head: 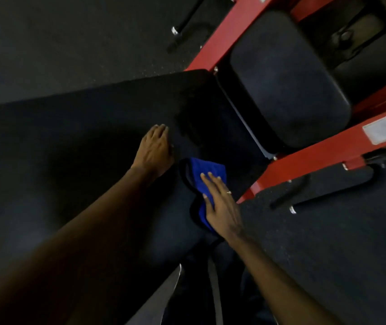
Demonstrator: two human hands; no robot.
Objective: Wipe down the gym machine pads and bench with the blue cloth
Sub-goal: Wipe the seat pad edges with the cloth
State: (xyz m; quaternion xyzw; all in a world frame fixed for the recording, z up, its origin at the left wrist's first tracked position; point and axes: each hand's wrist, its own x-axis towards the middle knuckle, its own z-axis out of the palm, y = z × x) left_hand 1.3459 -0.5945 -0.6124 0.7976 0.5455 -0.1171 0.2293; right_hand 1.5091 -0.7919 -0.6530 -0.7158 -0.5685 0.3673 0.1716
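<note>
**Blue cloth pressed at the right edge of the bench**

In the head view, the large black bench runs across the picture from the left. The blue cloth lies on it at its right edge, near the corner that faces the red frame. The right hand lies flat on the cloth with straight fingers; it presses the cloth and does not grip it. The left hand rests on the bench just beside the cloth, toward the middle. Its fingers are relaxed, it holds nothing, and it does not touch the cloth. Beyond the far end of the bench, a smaller black seat pad sits between the red frame bars.
</note>
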